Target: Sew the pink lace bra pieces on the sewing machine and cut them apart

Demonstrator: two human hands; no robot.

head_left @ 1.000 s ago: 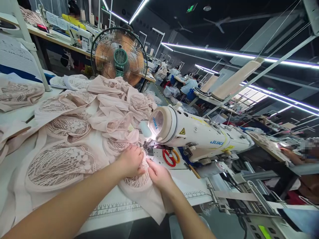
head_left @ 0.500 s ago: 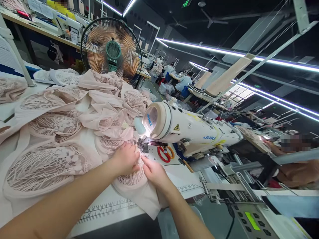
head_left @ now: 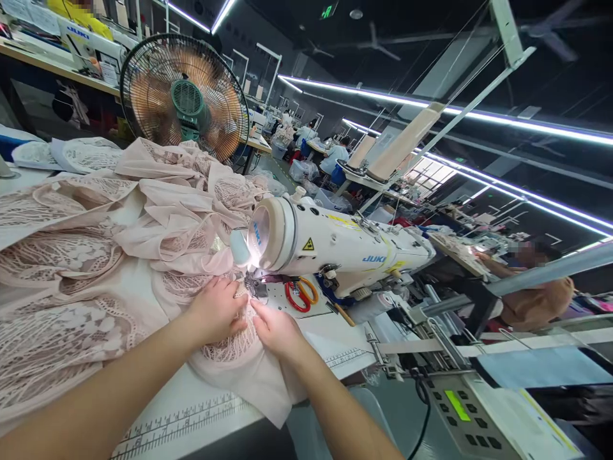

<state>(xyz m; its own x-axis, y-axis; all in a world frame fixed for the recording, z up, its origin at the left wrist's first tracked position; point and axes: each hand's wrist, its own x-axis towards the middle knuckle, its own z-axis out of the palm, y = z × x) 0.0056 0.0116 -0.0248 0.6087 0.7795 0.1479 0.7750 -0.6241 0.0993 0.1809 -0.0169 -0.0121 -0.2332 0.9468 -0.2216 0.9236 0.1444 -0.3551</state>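
Left hand [head_left: 215, 313]: we lay it over the lace, fingers close together; we cannot tell whether they grip.
Right hand [head_left: 278, 329]: we hold its fingertips to the edge of the same piece, just beside the left hand; whether they pinch it, we cannot tell.
Lace piece [head_left: 230, 351]: beneath our hands on the white desk [head_left: 330, 335], its far end close to the presser foot [head_left: 253, 284], a plain corner hanging past the front edge.
Sewing machine [head_left: 335, 236]: white, marked JUKI, its light glowing near the needle area.
Scissors [head_left: 306, 300]: red and orange handles, right of the presser foot.
Garment heap [head_left: 172, 204]: pale pink, spread to our left.
Fan [head_left: 186, 102]: behind the heap.
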